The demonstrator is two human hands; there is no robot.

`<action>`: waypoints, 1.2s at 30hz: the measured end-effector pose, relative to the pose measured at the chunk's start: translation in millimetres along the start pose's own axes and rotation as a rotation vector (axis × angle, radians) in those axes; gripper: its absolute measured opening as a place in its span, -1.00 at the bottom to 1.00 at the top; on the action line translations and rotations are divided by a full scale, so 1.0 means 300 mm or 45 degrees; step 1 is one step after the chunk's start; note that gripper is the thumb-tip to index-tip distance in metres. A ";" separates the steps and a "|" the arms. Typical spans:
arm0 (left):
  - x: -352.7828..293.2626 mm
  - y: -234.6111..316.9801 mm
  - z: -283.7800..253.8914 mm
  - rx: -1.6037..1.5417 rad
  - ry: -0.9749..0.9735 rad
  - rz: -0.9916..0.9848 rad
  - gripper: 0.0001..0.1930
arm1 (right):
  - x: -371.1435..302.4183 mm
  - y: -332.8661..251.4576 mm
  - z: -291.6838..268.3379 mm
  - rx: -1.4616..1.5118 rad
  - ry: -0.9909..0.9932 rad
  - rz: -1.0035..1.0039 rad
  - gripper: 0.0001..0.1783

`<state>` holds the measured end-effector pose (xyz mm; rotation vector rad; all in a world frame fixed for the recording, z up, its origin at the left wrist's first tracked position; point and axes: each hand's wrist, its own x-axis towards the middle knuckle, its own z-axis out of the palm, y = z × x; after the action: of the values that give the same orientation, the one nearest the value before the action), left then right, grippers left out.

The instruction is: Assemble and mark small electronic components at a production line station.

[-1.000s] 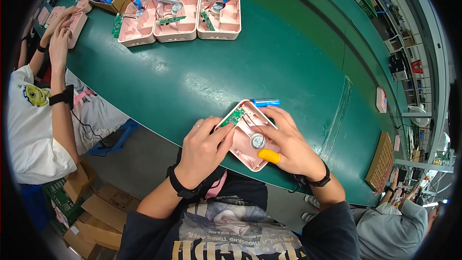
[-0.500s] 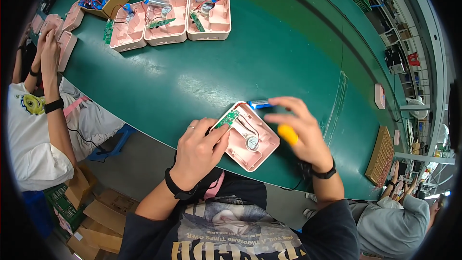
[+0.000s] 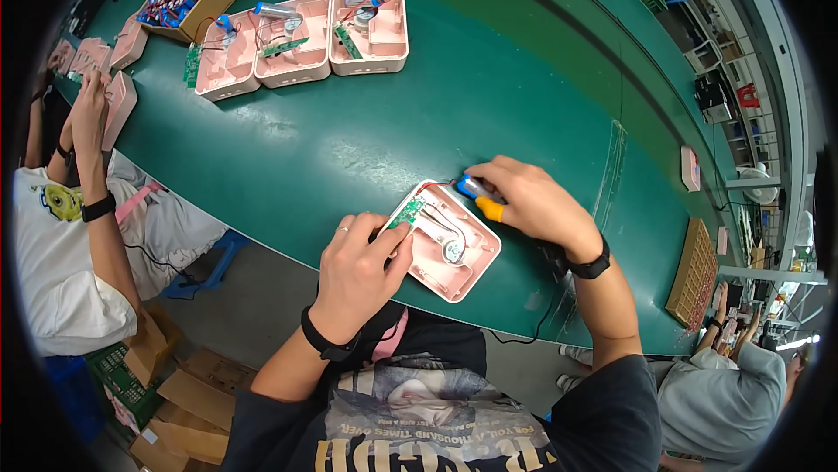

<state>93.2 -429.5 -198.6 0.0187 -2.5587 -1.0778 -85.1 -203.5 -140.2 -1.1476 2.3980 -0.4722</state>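
A pink plastic housing point(image 3: 484, 249) lies at the table's near edge, its hollow side up. Inside sit a round metal speaker point(image 3: 453, 251) with dark wires and a small green circuit board point(image 3: 408, 213) at the upper left wall. My left hand point(image 3: 360, 267) is closed at that corner, index finger and thumb on the board. Just outside the far corner, my right hand point(image 3: 537, 201) grips a blue cylindrical battery point(image 3: 472, 187) between fingers and thumb; the thumb wears a yellow finger cover point(image 3: 491, 208). Red wires run from the battery into the housing.
Three pink housings point(image 3: 297, 70) with boards and batteries stand in a row at the far left. Behind them is a cardboard box point(image 3: 214, 5) of blue batteries. A co-worker's hands point(image 3: 90, 110) hold a housing at left. A divided tray point(image 3: 690, 271) lies at right.
My right hand has come down onto the battery and closed around it; its end has tilted nearer to me. My left hand stays on the board.
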 end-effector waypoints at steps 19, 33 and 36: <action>0.000 -0.017 0.027 -0.049 0.031 -0.049 -0.84 | -0.036 -0.178 0.061 -0.199 0.180 -0.206 -0.45; 0.000 -0.025 0.035 -0.072 0.051 -0.025 -0.82 | -0.102 -0.147 0.118 -0.279 0.224 -0.218 -0.40; 0.007 -0.028 0.035 -0.071 0.042 -0.012 -0.83 | -0.114 -0.149 0.126 -0.405 0.229 -0.186 -0.37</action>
<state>86.6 -428.4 -210.6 0.0334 -2.5006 -1.1426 -17.5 -207.4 -142.7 -1.4810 2.6229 -0.2525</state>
